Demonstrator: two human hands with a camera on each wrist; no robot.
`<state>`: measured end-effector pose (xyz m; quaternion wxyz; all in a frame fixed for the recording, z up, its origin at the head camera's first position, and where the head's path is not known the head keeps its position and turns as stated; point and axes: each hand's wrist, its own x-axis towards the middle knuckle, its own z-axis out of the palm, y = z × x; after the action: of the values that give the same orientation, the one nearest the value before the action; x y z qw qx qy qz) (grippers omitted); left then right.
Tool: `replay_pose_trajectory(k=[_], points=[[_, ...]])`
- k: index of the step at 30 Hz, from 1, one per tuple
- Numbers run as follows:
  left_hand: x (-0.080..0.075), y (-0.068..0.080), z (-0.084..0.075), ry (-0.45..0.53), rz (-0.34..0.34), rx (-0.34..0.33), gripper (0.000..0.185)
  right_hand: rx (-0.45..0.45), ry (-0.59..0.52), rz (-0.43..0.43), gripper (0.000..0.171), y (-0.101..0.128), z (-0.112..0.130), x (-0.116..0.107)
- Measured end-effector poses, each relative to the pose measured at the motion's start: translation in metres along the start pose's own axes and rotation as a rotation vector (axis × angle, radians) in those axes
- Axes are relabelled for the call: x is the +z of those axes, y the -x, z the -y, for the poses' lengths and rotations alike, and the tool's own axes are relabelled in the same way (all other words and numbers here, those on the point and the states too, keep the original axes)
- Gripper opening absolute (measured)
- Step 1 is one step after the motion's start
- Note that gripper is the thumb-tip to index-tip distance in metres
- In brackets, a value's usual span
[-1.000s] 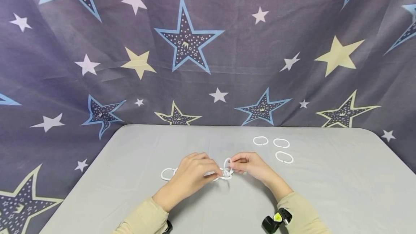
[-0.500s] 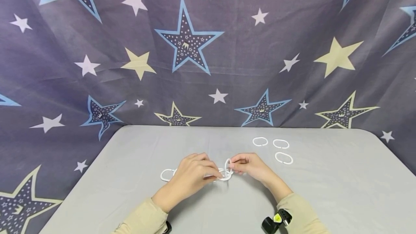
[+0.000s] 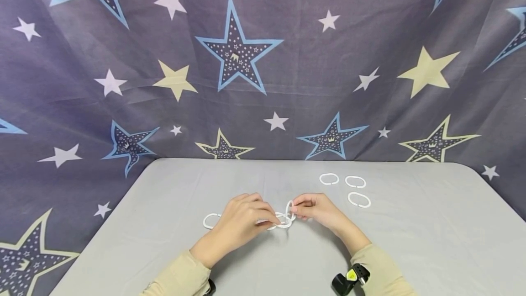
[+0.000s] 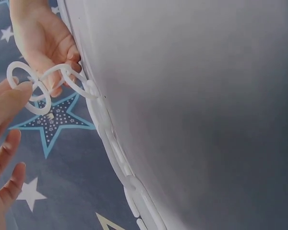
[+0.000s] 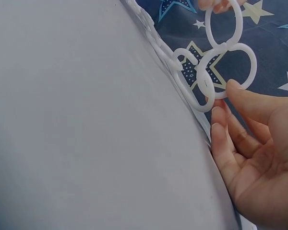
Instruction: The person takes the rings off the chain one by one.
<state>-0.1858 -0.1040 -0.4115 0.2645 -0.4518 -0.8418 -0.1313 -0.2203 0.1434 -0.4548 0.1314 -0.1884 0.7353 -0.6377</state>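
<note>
My left hand (image 3: 248, 214) pinches a white oval plastic link (image 5: 239, 24) between thumb and fingertips. A second white link (image 5: 253, 67) is pinched by my right hand (image 3: 318, 207); in the head view it stands upright. The two links meet and overlap between my hands in the right wrist view. From the right-hand link, a third link (image 5: 182, 91) leads to a chain of joined links (image 4: 144, 201) lying along the table. My left hand covers most of this chain in the head view, with its end link (image 3: 204, 221) showing at the left.
Three loose white links, a left one (image 3: 329, 183), a right one (image 3: 355, 186) and a nearer one (image 3: 359, 205), lie at the back right of the grey table (image 3: 431, 223). A star-patterned curtain (image 3: 263, 72) hangs behind the table's far edge.
Between my fingertips the links have shifted slightly and now look less bunched. Both hands have stayed nearly in place, still pinching. The loose links have not moved.
</note>
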Motion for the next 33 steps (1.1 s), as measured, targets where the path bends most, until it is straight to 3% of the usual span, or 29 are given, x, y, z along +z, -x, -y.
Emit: replay_pose_trajectory(k=[8, 14, 20, 26, 33], points=[[-0.002, -0.002, 0.005, 0.06, -0.039, -0.04, 0.018, 0.012, 0.0, 0.003, 0.025, 0.001, -0.001, -0.002], [-0.004, -0.007, 0.014, 0.112, -0.06, -0.119, 0.019, 0.014, -0.006, -0.001, 0.025, 0.0, -0.002, -0.002], [-0.003, -0.012, 0.024, 0.118, -0.028, -0.21, 0.019, 0.011, -0.011, -0.003, 0.025, -0.001, -0.004, -0.002], [0.002, -0.021, 0.033, 0.127, -0.017, -0.24, 0.017, 0.007, -0.006, -0.007, 0.025, -0.003, -0.005, -0.003], [0.006, -0.036, 0.04, 0.101, 0.056, -0.311, 0.014, 0.005, -0.009, 0.001, 0.024, -0.004, -0.005, -0.003]])
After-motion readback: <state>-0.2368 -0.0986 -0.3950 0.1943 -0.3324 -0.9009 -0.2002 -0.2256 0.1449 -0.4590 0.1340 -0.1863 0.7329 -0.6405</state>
